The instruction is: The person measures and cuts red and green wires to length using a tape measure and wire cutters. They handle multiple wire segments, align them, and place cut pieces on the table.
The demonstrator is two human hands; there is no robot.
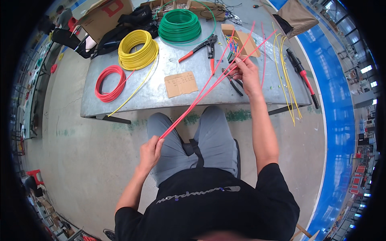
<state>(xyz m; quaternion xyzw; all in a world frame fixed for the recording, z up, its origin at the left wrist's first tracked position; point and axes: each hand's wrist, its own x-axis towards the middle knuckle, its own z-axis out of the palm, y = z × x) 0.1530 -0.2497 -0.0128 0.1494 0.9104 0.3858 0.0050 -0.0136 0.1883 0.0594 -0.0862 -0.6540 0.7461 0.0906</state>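
Observation:
Several long red wires (177,121) run slantwise from my lap up over the table. My left hand (150,152) is closed around their lower ends, in front of my left thigh. Farther up, my right hand (246,76) pinches the wires between thumb and fingers, above the table's near edge; past it the upper ends fan apart. Black-handled pliers (236,87) lie on the table beneath the right hand, partly hidden by it. Close behind stands an open cardboard box (247,44) with small coloured pieces inside. Another red wire (263,56) lies to its right.
On the metal table (140,94) lie coils of red (100,94), yellow (128,61) and green wire (179,26), red-handled cutters (210,48) and a cardboard piece with writing (181,84). Cut yellow wires (286,80) overhang the right edge beside a long red-and-black tool (303,74).

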